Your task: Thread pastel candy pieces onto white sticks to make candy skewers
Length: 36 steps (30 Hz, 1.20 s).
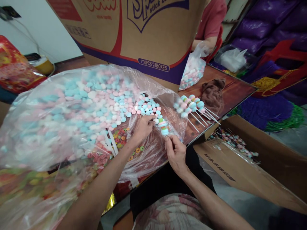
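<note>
My right hand (176, 153) is closed on the lower end of a candy skewer (163, 127), threaded with pastel marshmallows and green and orange pieces. At the skewer's upper end, my left hand (144, 127) pinches a pale marshmallow (156, 121); the fingertips partly cover it. Just beyond lie loose pink and blue marshmallows (147, 105), spilling from a large clear plastic bag (79, 108). Coloured ring candies (120, 137) and white sticks (112, 142) lie left of my left forearm. Several finished-looking skewers (194, 105) rest on the table to the right, sticks pointing toward me.
A big printed carton (153, 41) stands at the back of the table (236, 86). Near it are a brown cloth (213, 92) and a smaller marshmallow bag (193, 72). On the lower right, an open cardboard box (251, 172) holds many skewers. Another person (213, 22) sits behind the carton.
</note>
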Motion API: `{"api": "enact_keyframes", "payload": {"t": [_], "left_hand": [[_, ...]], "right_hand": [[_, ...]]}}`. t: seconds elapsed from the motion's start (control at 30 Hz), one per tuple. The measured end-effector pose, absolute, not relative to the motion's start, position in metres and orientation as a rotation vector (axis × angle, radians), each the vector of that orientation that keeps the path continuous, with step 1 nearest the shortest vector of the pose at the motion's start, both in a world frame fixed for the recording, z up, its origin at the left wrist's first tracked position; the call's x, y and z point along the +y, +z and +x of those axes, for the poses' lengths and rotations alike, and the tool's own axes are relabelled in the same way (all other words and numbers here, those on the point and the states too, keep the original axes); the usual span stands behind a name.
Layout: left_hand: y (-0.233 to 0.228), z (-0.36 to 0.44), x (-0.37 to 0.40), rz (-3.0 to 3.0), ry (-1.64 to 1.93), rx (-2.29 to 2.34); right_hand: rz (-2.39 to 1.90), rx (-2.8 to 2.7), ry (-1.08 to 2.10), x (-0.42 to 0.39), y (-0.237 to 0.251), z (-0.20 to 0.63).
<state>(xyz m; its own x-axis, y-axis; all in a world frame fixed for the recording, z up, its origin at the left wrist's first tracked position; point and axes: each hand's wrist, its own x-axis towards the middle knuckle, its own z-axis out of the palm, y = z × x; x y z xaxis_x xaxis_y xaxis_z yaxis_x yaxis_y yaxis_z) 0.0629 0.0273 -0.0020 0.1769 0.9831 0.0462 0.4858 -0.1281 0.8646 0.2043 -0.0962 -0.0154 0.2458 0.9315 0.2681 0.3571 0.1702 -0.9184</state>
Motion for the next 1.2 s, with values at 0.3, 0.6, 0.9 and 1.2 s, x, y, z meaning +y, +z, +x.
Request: {"api": "enact_keyframes", "payload": {"t": [0.3,0.6,0.9,1.2], "left_hand": [[-0.010,0.065,0.026,2.063,0.786,1.436],[0.007,0.045,0.012,1.364,1.182,1.250],[0.007,0.038,0.002,1.203,1.168,1.245],[-0.004,0.034,0.003,1.389,1.186,1.319]], "right_hand": [[-1.396,-1.340,0.615,-0.095,-0.017,0.204],[-1.346,-1.483,0.743,-0.093,-0.010,0.205],[-1.360,-1.538,0.790,-0.091,-0.010,0.204],[-1.403,-1.549,0.827,-0.089,-0.007,0.203]]}}
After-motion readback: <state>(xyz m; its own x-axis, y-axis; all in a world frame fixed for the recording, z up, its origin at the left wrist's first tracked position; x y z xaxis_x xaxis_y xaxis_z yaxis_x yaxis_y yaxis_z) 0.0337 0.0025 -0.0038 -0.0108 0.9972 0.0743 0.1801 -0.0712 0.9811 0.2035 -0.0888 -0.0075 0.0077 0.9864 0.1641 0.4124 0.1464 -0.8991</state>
